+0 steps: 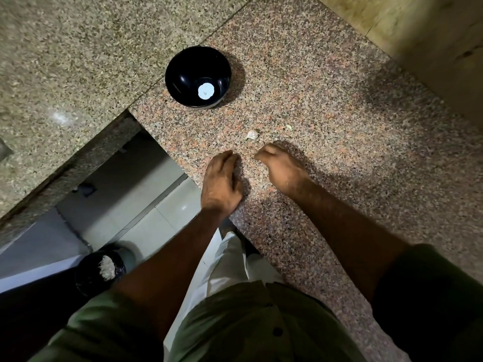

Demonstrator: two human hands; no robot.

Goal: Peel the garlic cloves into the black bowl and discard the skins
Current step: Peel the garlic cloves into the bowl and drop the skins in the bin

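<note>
A black bowl stands on the speckled granite counter, with a round white patch at its bottom. One unpeeled garlic clove lies on the counter just beyond my hands. My left hand rests palm down near the counter's edge, fingers bent onto the stone, and nothing shows in it. My right hand is curled into a loose fist a little short of the clove, not touching it. What its fingers enclose is hidden.
A small pale scrap lies right of the clove. Down on the floor at the left stands a bin with a black bag holding white skins. The counter edge runs diagonally beside my left hand. A wall rises at the top right.
</note>
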